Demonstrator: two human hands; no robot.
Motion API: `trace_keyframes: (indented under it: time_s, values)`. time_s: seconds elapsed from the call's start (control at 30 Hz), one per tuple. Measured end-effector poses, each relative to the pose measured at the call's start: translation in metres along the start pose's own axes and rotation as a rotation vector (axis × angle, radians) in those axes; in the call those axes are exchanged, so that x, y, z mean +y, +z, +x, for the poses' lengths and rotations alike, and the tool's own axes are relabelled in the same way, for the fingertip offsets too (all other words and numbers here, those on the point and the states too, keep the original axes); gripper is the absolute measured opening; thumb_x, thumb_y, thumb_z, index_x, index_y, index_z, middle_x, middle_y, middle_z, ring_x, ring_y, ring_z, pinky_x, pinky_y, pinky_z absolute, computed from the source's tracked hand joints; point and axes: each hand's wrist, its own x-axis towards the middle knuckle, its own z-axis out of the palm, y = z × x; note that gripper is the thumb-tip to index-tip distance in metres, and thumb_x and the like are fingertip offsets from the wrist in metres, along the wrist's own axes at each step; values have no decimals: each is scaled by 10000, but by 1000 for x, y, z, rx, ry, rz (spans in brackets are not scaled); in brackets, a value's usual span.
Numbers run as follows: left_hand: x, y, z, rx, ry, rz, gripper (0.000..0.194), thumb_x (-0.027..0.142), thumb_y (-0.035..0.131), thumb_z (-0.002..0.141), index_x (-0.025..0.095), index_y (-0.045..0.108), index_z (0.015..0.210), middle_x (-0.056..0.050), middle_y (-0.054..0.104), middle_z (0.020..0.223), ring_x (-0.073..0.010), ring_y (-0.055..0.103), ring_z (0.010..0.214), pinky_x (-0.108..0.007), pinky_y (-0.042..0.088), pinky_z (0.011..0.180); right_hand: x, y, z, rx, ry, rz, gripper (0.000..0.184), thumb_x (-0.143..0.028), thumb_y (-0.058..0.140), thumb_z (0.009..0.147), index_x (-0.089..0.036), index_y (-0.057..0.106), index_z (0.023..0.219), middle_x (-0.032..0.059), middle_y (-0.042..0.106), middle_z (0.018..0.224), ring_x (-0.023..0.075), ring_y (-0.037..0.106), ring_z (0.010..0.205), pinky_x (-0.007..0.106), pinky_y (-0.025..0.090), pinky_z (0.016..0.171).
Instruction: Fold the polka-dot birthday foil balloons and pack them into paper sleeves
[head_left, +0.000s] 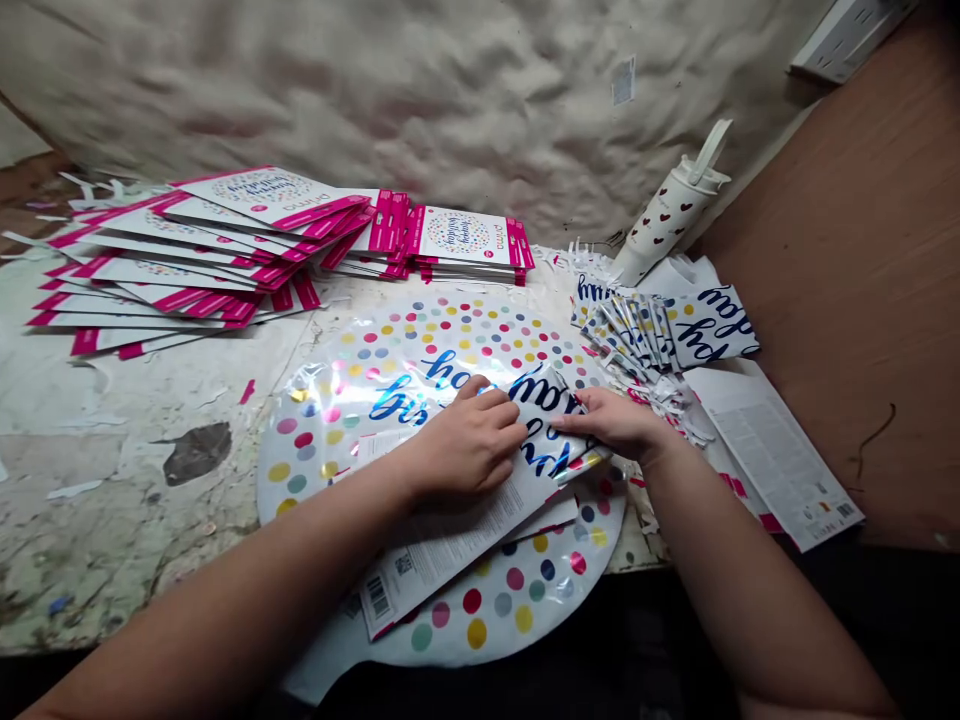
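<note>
My right hand (611,424) pinches the right edge of a folded foil balloon (546,425) with dark blue lettering, thumb on top. Over the left part of that balloon, my left hand (476,440) has its fingers curled, closed on the white printed packet (450,540); its fingertips are partly hidden. The packet lies slanted, its barcode end toward me, and its edge meets the folded balloon between my hands. How far the balloon sits inside the packet I cannot tell. Beneath both, a large round foil balloon (450,325) with coloured dots lies flat.
A fanned heap of pink-edged packets (225,250) lies at the back left, beside a smaller stack (469,240). At right are several folded foil balloons (637,325), a leaning cup with hearts (664,220), paper shreds (682,410) and another packet (780,460) at the table edge.
</note>
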Motion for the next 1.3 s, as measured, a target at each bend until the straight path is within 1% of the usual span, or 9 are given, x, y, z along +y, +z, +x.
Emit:
trace_keyframes:
  time_s: [0.13, 0.33, 0.5, 0.57, 0.7, 0.8, 0.87, 1.0, 1.3]
  values:
    - [-1, -1, 0, -6, -75, 4, 117, 243, 434, 774, 172, 526, 762, -67, 545, 807, -226, 469, 842, -436, 283, 885, 1, 19, 16, 298, -120, -36, 224, -350, 677, 670, -174, 539, 679, -44, 593, 552, 88, 537, 473, 191, 436, 452]
    - [-6, -4, -2, -9, -121, -28, 119, 219, 436, 759, 171, 543, 783, -77, 543, 823, -234, 469, 843, -433, 302, 867, 9, 47, 31, 410, -231, -197, 177, -245, 643, 662, -180, 554, 800, -64, 558, 536, 82, 502, 453, 180, 382, 424]
    - [-8, -5, -5, -1, -125, -50, 225, 198, 415, 762, 161, 567, 924, -71, 532, 813, -227, 462, 821, -430, 315, 859, 0, 47, 22, 126, -295, -449, 62, -137, 575, 655, -155, 633, 644, -16, 624, 599, 118, 559, 565, 233, 449, 552]
    - [-9, -7, -6, 29, -135, -35, 229, 207, 410, 764, 161, 561, 930, -77, 525, 834, -234, 456, 843, -432, 324, 857, 0, 46, 10, 253, -381, -412, 126, -161, 609, 664, -170, 677, 770, 4, 669, 738, 142, 596, 669, 257, 479, 625]
    - [-9, -20, -11, 185, -202, 43, 167, 236, 425, 770, 154, 549, 846, -104, 515, 878, -272, 444, 923, -458, 343, 869, 17, 65, -12, 431, -460, 2, 519, -294, 735, 632, -208, 571, 1118, 49, 671, 959, 188, 635, 836, 329, 525, 735]
    - [-3, -43, -20, 397, -232, 86, 222, 225, 466, 782, 179, 521, 993, -112, 507, 1030, -293, 423, 1075, -494, 297, 970, 27, 88, -20, 269, -511, 221, 364, -363, 694, 695, -176, 619, 999, 65, 695, 903, 221, 650, 869, 401, 514, 821]
    - [3, -62, -29, 588, -360, 70, 454, 259, 541, 771, 227, 409, 1204, -115, 388, 1292, -319, 316, 1236, -521, 225, 1040, 23, 96, -25, 367, -647, 265, 257, -369, 646, 748, -191, 637, 933, 56, 700, 890, 228, 642, 913, 416, 499, 859]
    - [14, -73, -44, 580, -502, -493, 759, 342, 639, 733, 271, 221, 1362, -89, 309, 1422, -311, 317, 1284, -472, 324, 1033, 9, 96, -34, 435, -863, 186, 203, -316, 659, 742, -251, 635, 933, 32, 687, 977, 220, 617, 985, 390, 483, 890]
    - [39, -66, -48, 515, -710, -1373, 341, 259, 709, 704, 192, 621, 1027, -56, 684, 999, -259, 613, 975, -367, 502, 848, -1, 86, -41, 343, -798, 122, 344, -338, 733, 658, -237, 603, 959, 23, 695, 927, 215, 639, 875, 344, 517, 768]
